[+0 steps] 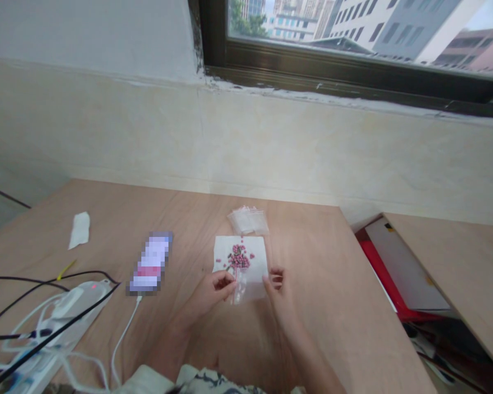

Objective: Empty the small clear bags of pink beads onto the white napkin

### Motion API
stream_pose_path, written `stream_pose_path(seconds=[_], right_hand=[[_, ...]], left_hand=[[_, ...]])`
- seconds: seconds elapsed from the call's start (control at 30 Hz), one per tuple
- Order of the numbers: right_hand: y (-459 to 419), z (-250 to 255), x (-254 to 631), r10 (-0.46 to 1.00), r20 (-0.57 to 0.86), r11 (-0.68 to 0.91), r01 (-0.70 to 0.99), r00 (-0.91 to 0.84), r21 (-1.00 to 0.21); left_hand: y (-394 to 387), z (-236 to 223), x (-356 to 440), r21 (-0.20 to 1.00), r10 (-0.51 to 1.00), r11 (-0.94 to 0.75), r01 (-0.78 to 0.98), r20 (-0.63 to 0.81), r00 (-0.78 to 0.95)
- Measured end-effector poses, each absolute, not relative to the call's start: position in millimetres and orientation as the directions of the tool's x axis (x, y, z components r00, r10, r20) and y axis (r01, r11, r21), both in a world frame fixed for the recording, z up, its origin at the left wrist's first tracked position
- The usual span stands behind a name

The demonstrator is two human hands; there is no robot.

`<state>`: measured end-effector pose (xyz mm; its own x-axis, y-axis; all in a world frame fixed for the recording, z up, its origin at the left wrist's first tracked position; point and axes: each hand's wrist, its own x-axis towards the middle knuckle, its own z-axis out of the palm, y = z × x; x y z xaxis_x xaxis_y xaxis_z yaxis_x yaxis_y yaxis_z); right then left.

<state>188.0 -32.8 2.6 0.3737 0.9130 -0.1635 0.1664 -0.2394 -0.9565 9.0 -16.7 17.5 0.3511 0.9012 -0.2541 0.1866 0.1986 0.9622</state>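
My left hand (212, 291) is closed, thumb and fingers pinching a small clear zip bag (240, 287) with a pink line along one side. The bag lies over the lower part of a white square sheet of paper (256, 273). On the sheet, just above the bag, is a loose pile of small pink and dark beads (239, 257), with a few scattered around it. My right hand (280, 293) rests at the sheet's right edge, its thumb against that edge and its fingers loosely curled apart from the thumb. What lies beneath those fingers is hidden.
Behind the sheet lies a stack of clear zip bags (248, 220). To the left are a phone (150, 262) on a white cable, a white paper piece (79, 230) and a power strip (72, 312) with tangled cords. A wall and window (353, 33) stand beyond the wooden table (332, 284).
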Motion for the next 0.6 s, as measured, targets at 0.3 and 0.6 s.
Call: stream_pose_path(seconds=[0.3,0.6], right_hand=[[-44,36,157,0.949,-0.212,-0.154,0.243,-0.233,-0.958],[-36,37,164,0.936,-0.276,-0.201,0.309,-0.220,-0.930]], left_hand=[[-28,33,16,0.927,0.890,0.017,0.375,-0.185,0.416],[-25,33,2,0.913,0.934,0.025,0.406,-0.166,0.316]])
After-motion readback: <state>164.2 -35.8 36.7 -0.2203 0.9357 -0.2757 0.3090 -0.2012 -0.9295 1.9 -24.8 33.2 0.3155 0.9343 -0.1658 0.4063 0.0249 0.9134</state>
